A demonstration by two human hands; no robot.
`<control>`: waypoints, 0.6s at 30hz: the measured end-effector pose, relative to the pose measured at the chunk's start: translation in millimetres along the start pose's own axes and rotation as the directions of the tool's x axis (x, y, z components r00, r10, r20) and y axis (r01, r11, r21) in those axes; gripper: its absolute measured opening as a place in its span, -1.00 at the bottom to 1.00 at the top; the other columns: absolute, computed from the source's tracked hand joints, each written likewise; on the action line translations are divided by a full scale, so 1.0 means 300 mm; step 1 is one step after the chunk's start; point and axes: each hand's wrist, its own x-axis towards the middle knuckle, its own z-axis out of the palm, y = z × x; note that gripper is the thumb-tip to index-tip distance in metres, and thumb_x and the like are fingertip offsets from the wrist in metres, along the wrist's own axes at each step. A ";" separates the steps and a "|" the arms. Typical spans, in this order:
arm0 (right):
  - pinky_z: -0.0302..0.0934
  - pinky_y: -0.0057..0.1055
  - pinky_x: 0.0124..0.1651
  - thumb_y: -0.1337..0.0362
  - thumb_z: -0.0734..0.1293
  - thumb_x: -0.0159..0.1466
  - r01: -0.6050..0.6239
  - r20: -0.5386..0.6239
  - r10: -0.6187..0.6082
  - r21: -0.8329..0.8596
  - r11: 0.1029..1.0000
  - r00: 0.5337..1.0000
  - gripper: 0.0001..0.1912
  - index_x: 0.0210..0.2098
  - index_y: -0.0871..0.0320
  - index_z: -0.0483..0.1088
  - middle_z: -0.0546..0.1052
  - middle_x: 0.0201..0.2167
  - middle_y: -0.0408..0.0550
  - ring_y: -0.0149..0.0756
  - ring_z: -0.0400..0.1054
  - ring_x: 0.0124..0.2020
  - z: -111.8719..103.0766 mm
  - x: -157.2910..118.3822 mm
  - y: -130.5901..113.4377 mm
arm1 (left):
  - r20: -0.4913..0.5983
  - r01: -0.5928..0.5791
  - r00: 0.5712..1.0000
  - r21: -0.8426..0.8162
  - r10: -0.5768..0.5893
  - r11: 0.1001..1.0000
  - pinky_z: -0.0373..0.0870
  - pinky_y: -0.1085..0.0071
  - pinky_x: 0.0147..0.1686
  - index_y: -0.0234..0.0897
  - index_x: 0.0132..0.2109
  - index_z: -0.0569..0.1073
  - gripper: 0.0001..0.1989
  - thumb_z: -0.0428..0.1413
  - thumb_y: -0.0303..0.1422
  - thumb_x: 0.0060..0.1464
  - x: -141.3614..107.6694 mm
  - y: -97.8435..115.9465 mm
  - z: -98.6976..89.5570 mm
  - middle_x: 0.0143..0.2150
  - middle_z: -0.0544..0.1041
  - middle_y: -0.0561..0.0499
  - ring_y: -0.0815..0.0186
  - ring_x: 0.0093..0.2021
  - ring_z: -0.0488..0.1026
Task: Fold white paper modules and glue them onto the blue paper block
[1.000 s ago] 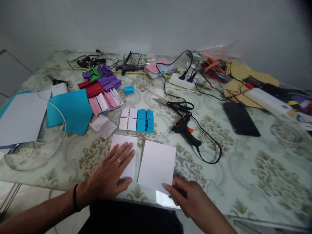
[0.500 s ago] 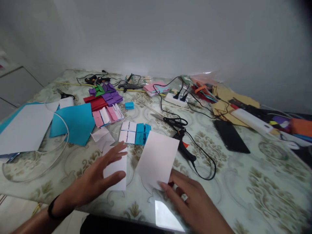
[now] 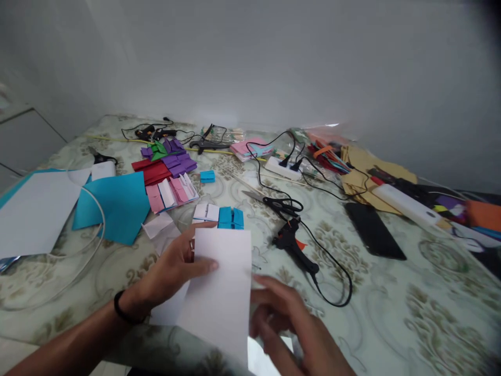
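Observation:
My left hand [image 3: 170,271] grips a white sheet of paper [image 3: 223,297] near its upper left edge, thumb on the front and fingers behind. The sheet is raised above the table and tilted toward me. My right hand [image 3: 295,324] is at the sheet's right edge, its fingers curved and apart, with nothing visible between them. Another white paper [image 3: 166,312] lies below the left hand, partly covered. Just beyond the held sheet are small folded paper pieces, white [image 3: 206,212] and blue [image 3: 230,216], their near side partly hidden.
A black glue gun [image 3: 295,245] with its cord and open scissors [image 3: 279,203] lie to the right, near a phone [image 3: 373,230]. Blue sheets [image 3: 113,206], a large white sheet [image 3: 43,209] and a white cable are at left. A power strip [image 3: 282,168] stands farther back.
The white sheet has moved left and turned more upright. My left hand has taken hold of it; my right hand has let go and sits beside its edge.

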 end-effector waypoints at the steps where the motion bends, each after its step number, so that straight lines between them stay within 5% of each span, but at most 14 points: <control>1: 0.53 -0.38 -0.15 0.32 0.24 0.44 0.001 -0.030 -0.001 0.009 1.000 1.000 -0.45 0.40 -0.03 0.26 0.67 -0.03 0.04 -0.26 0.60 -0.22 -0.012 0.029 -0.002 | -0.035 -0.030 0.999 0.013 0.031 0.999 0.61 0.35 -0.33 -0.13 0.33 0.24 -0.28 0.38 -0.33 0.13 0.010 -0.005 -0.003 -0.12 0.64 -0.01 0.21 -0.26 0.63; 4: 0.54 -0.32 -0.10 0.37 0.27 0.39 0.064 0.068 -0.068 0.057 0.996 0.995 -0.44 0.35 -0.09 0.39 0.61 0.14 0.04 -0.22 0.60 -0.14 -0.029 0.124 0.005 | -0.078 -0.093 0.992 0.041 0.096 0.995 0.62 0.32 -0.24 -0.14 0.25 0.33 -0.47 0.31 -0.32 0.20 0.030 -0.027 -0.007 -0.05 0.63 -0.02 0.18 -0.17 0.64; 8: 0.50 -0.32 0.04 0.43 0.49 0.22 0.130 0.162 -0.174 0.250 0.959 0.971 -0.52 0.09 -0.07 0.62 0.62 0.12 0.00 -0.12 0.58 0.03 0.002 0.222 0.038 | -0.108 -0.093 0.989 0.077 0.101 0.993 0.61 0.34 -0.28 -0.15 0.21 0.36 -0.56 0.25 -0.29 0.24 0.037 -0.048 -0.008 -0.02 0.63 -0.03 0.19 -0.16 0.64; 18: 0.48 -0.43 -0.16 0.35 0.55 0.25 0.077 0.170 -0.180 0.488 0.870 0.969 -0.68 -0.01 -0.03 0.67 0.67 -0.02 0.01 -0.21 0.61 -0.12 0.015 0.254 0.128 | -0.166 -0.037 0.981 0.363 0.103 0.931 0.45 0.50 -0.43 -0.26 0.03 0.46 -0.77 0.17 -0.22 0.34 0.035 -0.052 -0.050 -0.30 0.59 0.04 0.33 -0.36 0.54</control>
